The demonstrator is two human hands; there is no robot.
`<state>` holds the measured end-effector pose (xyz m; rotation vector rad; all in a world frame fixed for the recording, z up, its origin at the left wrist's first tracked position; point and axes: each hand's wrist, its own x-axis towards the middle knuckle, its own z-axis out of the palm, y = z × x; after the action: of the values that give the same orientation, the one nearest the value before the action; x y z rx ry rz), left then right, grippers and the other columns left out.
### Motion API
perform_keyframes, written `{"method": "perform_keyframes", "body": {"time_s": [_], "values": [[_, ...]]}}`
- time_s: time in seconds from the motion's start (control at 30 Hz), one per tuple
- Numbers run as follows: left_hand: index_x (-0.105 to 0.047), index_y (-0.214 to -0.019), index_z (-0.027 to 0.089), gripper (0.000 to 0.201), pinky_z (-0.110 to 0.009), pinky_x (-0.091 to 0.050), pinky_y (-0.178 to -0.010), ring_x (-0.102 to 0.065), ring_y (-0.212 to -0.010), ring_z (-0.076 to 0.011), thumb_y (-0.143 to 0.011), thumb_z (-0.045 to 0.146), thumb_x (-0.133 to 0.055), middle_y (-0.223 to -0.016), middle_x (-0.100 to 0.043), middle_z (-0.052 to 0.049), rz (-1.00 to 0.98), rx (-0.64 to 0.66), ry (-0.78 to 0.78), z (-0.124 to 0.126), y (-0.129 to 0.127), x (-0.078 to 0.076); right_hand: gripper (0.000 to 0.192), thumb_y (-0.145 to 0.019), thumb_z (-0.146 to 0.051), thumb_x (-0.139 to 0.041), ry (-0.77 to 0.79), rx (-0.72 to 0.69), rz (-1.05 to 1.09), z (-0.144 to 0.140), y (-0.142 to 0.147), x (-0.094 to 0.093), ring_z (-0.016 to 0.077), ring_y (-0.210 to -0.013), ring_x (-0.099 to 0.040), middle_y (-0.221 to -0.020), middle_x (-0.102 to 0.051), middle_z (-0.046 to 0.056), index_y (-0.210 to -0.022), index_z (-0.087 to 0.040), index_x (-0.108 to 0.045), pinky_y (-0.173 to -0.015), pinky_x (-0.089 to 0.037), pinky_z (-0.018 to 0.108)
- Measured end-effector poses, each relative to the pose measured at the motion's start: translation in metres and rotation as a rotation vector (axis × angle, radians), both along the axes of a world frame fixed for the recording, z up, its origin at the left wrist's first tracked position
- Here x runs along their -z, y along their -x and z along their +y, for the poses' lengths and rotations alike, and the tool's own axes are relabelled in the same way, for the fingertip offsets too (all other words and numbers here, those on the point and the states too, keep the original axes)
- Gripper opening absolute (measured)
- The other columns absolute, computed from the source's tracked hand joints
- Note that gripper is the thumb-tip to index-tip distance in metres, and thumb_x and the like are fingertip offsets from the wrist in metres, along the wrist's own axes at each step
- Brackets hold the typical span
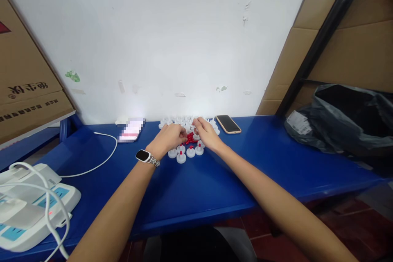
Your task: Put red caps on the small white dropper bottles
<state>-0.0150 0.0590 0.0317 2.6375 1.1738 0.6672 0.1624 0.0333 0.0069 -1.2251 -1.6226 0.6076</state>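
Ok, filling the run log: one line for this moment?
left hand: on red pieces | right hand: at white caps | surface: blue table | grip: unclear

White caps (pixel 181 157) with red tips are stood upright in a short row at the near edge of the cluster on the blue table. Plain white caps (pixel 172 122) are heaped behind, against the wall. Small red pieces (pixel 190 137) are piled between the two groups, partly covered by the hands; their exact shape cannot be made out.
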Motion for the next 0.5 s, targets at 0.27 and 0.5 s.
{"method": "perform_keyframes", "body": {"time_s": [0.27,0.5], "values": [[-0.064,-0.059,0.019,0.012,-0.036,-0.042,-0.075,-0.065,-0.069,-0.0274,-0.069,0.017,-0.069,-0.063,-0.066,-0.008,0.186,-0.139,-0.013,-0.014,-0.015,-0.004,0.041,-0.098,-0.055,-0.035,-0.003,-0.032,-0.021,-0.002,0.004,0.002,0.0141,-0.066,-0.052,-0.067,-0.052,-0.003,-0.089,-0.021,-0.056,-0.063,-0.039,0.026],[-0.061,-0.055,0.02,0.017,-0.033,-0.042,-0.069,-0.063,-0.063,-0.024,-0.067,0.009,-0.062,-0.058,-0.063,-0.006,0.124,-0.134,0.011,-0.013,-0.012,0.001,0.042,-0.098,-0.056,-0.034,0.0,-0.041,-0.018,-0.005,0.005,0.0,0.0138,-0.065,-0.052,-0.066,-0.052,-0.003,-0.089,-0.021,-0.056,-0.063,-0.04,0.027]]}}
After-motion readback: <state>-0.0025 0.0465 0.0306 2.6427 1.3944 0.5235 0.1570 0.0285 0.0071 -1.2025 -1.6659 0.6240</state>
